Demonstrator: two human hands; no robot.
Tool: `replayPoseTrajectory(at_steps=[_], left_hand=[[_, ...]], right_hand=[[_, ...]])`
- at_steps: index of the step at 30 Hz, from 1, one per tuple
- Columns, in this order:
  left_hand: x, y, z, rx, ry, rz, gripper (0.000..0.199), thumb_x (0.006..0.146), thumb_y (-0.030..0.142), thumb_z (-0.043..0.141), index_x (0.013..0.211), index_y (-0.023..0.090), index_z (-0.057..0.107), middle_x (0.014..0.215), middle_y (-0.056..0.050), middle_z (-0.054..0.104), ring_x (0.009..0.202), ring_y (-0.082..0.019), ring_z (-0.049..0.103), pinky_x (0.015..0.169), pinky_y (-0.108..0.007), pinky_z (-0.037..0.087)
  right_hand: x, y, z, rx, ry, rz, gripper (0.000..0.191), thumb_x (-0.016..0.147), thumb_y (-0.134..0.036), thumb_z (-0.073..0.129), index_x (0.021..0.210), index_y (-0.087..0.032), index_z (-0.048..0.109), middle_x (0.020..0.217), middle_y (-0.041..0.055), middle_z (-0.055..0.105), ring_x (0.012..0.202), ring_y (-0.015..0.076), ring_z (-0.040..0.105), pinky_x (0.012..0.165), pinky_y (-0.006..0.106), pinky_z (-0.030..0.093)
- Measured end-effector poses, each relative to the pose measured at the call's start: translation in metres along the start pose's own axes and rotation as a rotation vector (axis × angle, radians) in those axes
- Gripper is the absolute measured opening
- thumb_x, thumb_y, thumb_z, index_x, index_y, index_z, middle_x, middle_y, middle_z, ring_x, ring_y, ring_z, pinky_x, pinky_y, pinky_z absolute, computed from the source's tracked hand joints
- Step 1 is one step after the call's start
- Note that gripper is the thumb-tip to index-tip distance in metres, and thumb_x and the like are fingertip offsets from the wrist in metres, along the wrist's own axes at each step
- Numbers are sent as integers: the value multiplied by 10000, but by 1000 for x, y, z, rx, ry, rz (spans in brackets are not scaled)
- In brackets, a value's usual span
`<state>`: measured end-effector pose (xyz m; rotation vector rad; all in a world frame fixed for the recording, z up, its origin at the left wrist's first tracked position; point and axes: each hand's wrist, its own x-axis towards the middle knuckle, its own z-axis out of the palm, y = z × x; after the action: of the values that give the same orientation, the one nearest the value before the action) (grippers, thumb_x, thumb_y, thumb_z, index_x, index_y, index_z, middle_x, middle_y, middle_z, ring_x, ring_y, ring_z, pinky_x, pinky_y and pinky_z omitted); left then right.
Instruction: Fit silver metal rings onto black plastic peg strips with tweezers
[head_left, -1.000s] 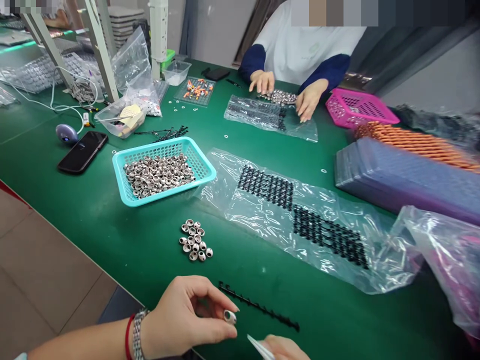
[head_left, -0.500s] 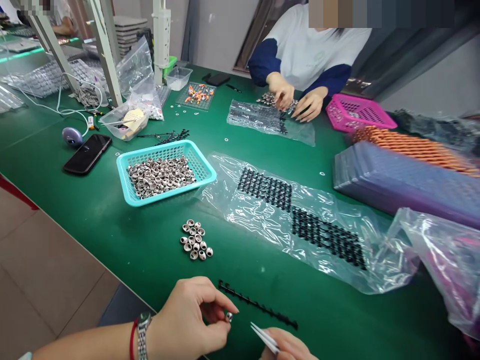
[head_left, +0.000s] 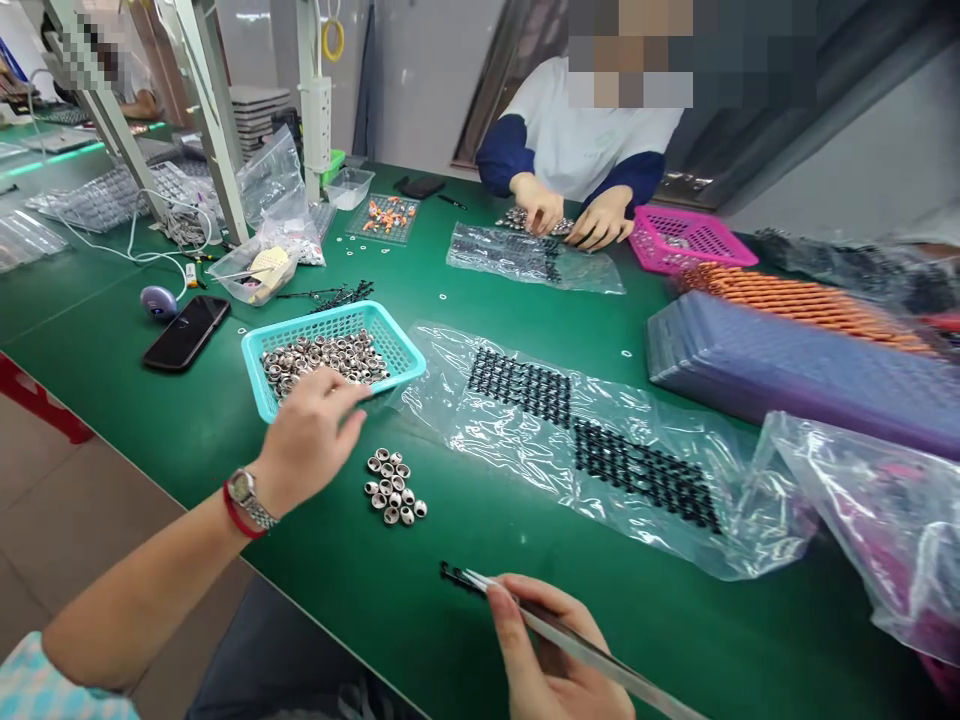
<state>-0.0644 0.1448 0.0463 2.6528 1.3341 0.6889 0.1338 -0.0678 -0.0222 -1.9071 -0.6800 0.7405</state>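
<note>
My left hand [head_left: 309, 440] is over the front edge of the turquoise basket [head_left: 262, 395], which holds many small silvery ring-like parts [head_left: 330, 355]. Its thumb and forefinger are apart, with nothing visible between them. My right hand [head_left: 555, 650] grips metal tweezers [head_left: 592, 655], their tips at the left end of a black toothed strip [head_left: 454, 574] on the green table. The rest of that strip is hidden behind the hand. A small pile of silvery parts [head_left: 392, 487] lies between the basket and the strip.
Rows of black strips [head_left: 645, 470] lie on a clear plastic bag [head_left: 510, 450]. To the right are stacked clear trays [head_left: 780, 360] and a pink basket [head_left: 694, 240]. A person's hands [head_left: 570, 215] work across the table. A phone [head_left: 186, 332] lies at the left.
My left hand has moved from beside the strip up to the turquoise basket, and the small silvery part no longer shows in it. My right hand has brought the tweezers over the strip.
</note>
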Motion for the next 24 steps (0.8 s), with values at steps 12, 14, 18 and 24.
replayPoseTrajectory(at_steps=[12, 14, 18, 24], left_hand=[[-3, 13, 39, -93, -289, 128, 201, 1023, 86, 573, 913, 157, 725, 921, -85, 744, 887, -248, 709, 798, -352, 572], [-15, 26, 31, -134, -267, 161, 183, 1048, 111, 551, 977, 158, 714, 962, -85, 766, 918, -248, 710, 837, -365, 569], [-57, 60, 28, -260, -289, 348, 156, 1047, 159, 589, 931, 190, 688, 890, -30, 779, 846, -199, 713, 837, -324, 562], [-99, 78, 48, -375, -185, 483, 187, 1080, 130, 516, 971, 163, 664, 1102, -90, 817, 974, -222, 729, 834, -345, 552]], right_hand=[[12, 6, 11, -66, -27, -87, 564, 837, -798, 665, 849, -236, 713, 771, 55, 721, 672, 206, 648, 593, 285, 537], [13, 9, 12, -65, -32, -115, 541, 849, -770, 679, 849, -230, 719, 772, 52, 729, 685, 206, 671, 597, 276, 538], [15, 7, 15, -47, -28, -234, 466, 883, -680, 706, 829, -217, 725, 756, 45, 739, 675, 192, 696, 617, 266, 550], [12, -2, 20, -17, 25, -303, 405, 899, -615, 715, 803, -221, 713, 745, 36, 749, 650, 186, 712, 606, 265, 565]])
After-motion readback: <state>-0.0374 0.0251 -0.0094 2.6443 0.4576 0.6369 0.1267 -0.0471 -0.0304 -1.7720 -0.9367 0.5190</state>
